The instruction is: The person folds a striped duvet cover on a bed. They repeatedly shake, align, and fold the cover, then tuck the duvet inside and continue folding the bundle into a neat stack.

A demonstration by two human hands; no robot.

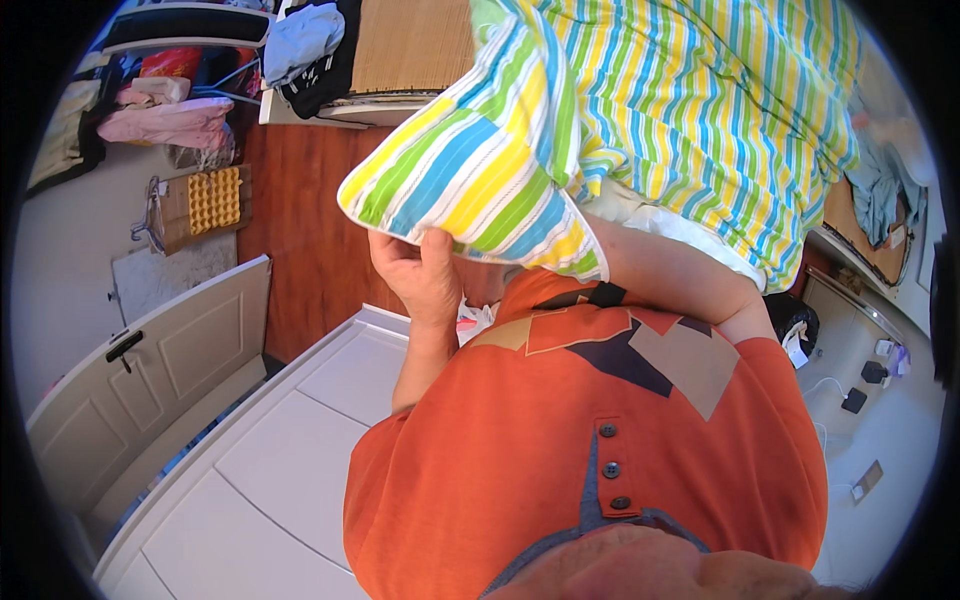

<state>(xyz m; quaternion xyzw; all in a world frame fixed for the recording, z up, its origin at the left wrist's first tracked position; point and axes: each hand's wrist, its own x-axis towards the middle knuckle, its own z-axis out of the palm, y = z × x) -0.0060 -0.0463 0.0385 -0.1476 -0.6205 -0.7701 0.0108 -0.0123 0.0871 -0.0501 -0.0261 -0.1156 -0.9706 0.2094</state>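
Note:
A bedding cover with green, yellow, blue and white stripes (697, 97) spreads over the upper part of the view. One corner of it, edged in white piping, is raised towards the left. My left hand (420, 270) pinches the lower edge of this corner between thumb and fingers. My right forearm reaches leftward beneath the striped fabric, and the cloth hides my right hand. White material (675, 225) shows under the cover, just above that forearm.
A woven mat on a bed (412, 45) lies at the top, with blue and black clothes beside it. A white panelled door (195, 367) stands at left, near a white panelled surface (300, 450). Clothes (169, 120) hang or lie at upper left. A black bag (795, 322) is at right.

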